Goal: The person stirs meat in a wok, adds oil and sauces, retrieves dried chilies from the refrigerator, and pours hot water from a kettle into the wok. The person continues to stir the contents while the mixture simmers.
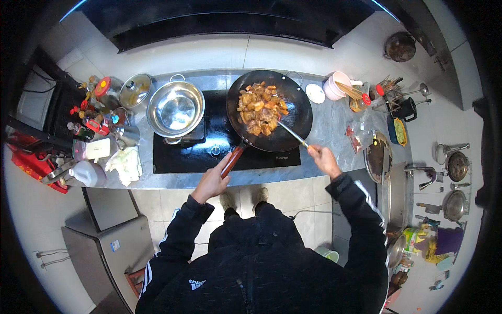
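My left hand (pixel 211 181) grips the reddish-brown handle of a dark wok (pixel 300 114) on the right part of the black glass cooktop (pixel 184 159). Browned, glossy chunks of food (pixel 259 106), perhaps meat, lie heaped in the wok's left half. My right hand (pixel 324 160) holds a long metal cooking utensil (pixel 292 133) by its handle end. The shaft slants over the wok's near right rim, and its tip is hidden among the chunks. To the left of the wok, a shiny steel two-handled pot (pixel 176 110) stands over the other side of the cooktop.
At left stand a glass-lidded pan (pixel 135 90), bottles, jars, a white cloth (pixel 124 165) and a plastic jug (pixel 88 173). Toward the right are a white lid (pixel 315 93), a pink container (pixel 335 87), a plastic bag (pixel 359 135), a round board (pixel 377 157) and the sink (pixel 398 196).
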Action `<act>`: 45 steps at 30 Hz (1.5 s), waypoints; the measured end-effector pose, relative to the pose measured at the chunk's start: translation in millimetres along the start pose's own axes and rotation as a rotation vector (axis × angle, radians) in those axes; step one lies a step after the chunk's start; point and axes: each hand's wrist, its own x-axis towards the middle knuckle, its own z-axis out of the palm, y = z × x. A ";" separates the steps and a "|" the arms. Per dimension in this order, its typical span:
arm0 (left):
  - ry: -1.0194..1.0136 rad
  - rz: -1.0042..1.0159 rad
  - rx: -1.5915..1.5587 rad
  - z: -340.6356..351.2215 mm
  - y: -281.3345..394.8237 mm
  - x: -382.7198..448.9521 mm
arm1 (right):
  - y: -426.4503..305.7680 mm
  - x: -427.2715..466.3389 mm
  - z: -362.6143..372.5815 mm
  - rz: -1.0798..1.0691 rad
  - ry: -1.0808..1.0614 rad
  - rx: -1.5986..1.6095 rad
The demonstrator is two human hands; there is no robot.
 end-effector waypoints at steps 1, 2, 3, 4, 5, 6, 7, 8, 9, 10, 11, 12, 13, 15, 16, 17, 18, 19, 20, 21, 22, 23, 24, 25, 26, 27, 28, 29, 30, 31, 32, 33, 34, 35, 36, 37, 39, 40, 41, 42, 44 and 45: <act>0.051 0.081 -0.006 3.7 -0.3 -0.2 | 1.0 -11.9 4.7 0.001 0.074 -0.042; 0.042 0.043 -0.043 7.2 -1.4 0.2 | -1.7 -25.1 7.0 0.007 0.170 -0.079; 0.026 0.002 -0.079 12.8 -2.3 0.5 | -6.9 -34.5 2.7 0.027 0.169 -0.101; 0.040 0.024 -0.085 15.9 -4.8 1.0 | -12.4 -42.5 -6.2 0.044 0.191 -0.123; 0.050 0.050 -0.096 20.4 -7.0 2.1 | -18.6 -49.5 -14.2 0.030 0.232 -0.158; 0.062 0.080 -0.113 25.6 -9.0 4.5 | -24.9 -54.9 -19.6 -0.009 0.290 -0.268; 0.073 0.091 -0.129 29.5 -11.4 6.1 | -30.0 -59.8 -24.2 -0.036 0.332 -0.339; 0.087 0.105 -0.149 32.1 -14.0 7.0 | -33.5 -62.9 -27.2 -0.072 0.377 -0.415; 0.102 0.119 -0.172 34.3 -16.2 7.9 | -36.0 -65.4 -26.6 -0.170 0.470 -0.481; 0.104 0.096 -0.198 35.3 -18.4 7.9 | -37.4 -66.0 -22.5 -0.153 0.451 -0.545; 0.109 0.077 -0.230 35.7 -20.2 8.4 | -37.3 -65.0 -16.6 -0.216 0.502 -0.594; 0.137 0.121 -0.150 35.7 -21.6 7.9 | -36.1 -64.0 -9.0 -0.200 0.463 -0.671; 0.169 0.166 -0.073 34.9 -22.5 6.8 | -33.9 -61.5 -0.8 -0.208 0.458 -0.751; 0.155 0.067 -0.101 33.0 -21.8 2.6 | -29.7 -57.8 19.1 -0.264 0.473 -0.789; 0.179 0.083 -0.183 33.7 -19.4 2.4 | -27.6 -56.8 28.4 -0.277 0.481 -0.768; 0.163 -0.003 -0.050 31.5 -16.5 -2.7 | -24.7 -56.9 36.1 -0.280 0.484 -0.756; 0.182 0.014 -0.042 32.0 -11.2 -2.5 | -21.3 -58.2 41.9 -0.285 0.420 -0.660; 0.201 0.032 -0.032 30.7 -4.8 -5.2 | -17.2 -58.8 45.6 -0.236 0.296 -0.583; 0.289 0.033 0.055 32.4 4.0 -5.6 | -9.6 -62.1 44.3 -0.253 0.198 -0.332; 0.378 0.033 0.144 33.0 14.3 -7.2 | -1.4 -61.7 41.2 -0.197 0.044 -0.085; 0.454 0.081 0.283 33.8 26.5 -8.4 | 12.2 -62.7 31.4 -0.221 0.071 0.023; 0.568 0.187 0.308 37.8 40.6 -8.4 | 27.0 -64.6 20.4 -0.247 0.100 0.128; 0.644 0.228 0.274 44.0 56.6 -7.3 | 48.4 -59.1 2.0 -0.146 0.141 0.164; 0.725 0.266 0.240 53.0 74.5 -6.9 | 76.5 -49.6 -22.9 -0.084 0.197 0.207; 0.741 0.267 0.206 61.8 94.2 -9.4 | 109.7 -43.9 -51.6 -0.015 0.327 0.306; 0.761 0.264 0.172 75.9 115.6 -7.3 | 146.5 -34.6 -82.7 -0.093 0.503 0.186; 0.803 0.414 0.126 92.3 138.3 -0.5 | 185.5 -26.5 -114.8 0.030 0.514 0.181; 0.873 0.555 0.148 113.0 162.2 6.5 | 225.0 -18.9 -146.0 0.018 0.588 0.095; 0.807 0.756 0.037 139.2 186.4 18.4 | 263.2 -3.0 -175.4 0.025 0.623 -0.096; 0.732 0.937 -0.071 167.3 212.5 23.6 | 295.5 12.3 -195.5 0.014 0.693 0.039; 0.612 0.847 0.042 192.0 240.7 29.7 | 323.4 28.1 -214.2 -0.020 0.683 0.149; 0.551 0.890 0.030 219.6 261.5 55.7 | 345.2 47.8 -228.3 0.002 0.635 0.104; 0.438 0.775 0.067 245.3 281.9 74.1 | 361.6 64.2 -235.2 -0.091 0.546 0.070; 0.377 0.703 0.304 268.4 300.2 89.1 | 374.2 83.4 -241.4 -0.210 0.462 0.038; 0.104 0.522 0.185 283.6 310.5 114.1 | 384.8 100.3 -247.0 -0.208 0.418 -0.005; -0.006 0.461 0.202 302.3 314.6 143.1 | 395.2 114.3 -252.4 -0.220 0.375 -0.051; -0.127 0.259 0.148 337.6 310.0 192.0 | 417.4 126.2 -259.1 -0.121 0.271 -0.164; -0.149 0.200 0.112 353.6 301.7 218.0 | 430.7 127.6 -266.3 -0.014 0.217 -0.235; -0.197 -0.024 -0.045 372.3 293.4 237.9 | 441.5 130.1 -269.5 0.089 0.203 -0.319; -0.204 -0.065 -0.250 392.2 284.0 259.3 | 449.2 128.6 -264.9 0.172 0.124 -0.379; -0.332 -0.058 -0.182 430.8 265.4 296.3 | 460.6 126.1 -257.4 0.061 -0.004 -0.201; -0.311 -0.035 -0.287 456.1 259.7 319.0 | 462.9 125.7 -253.9 0.022 -0.089 -0.131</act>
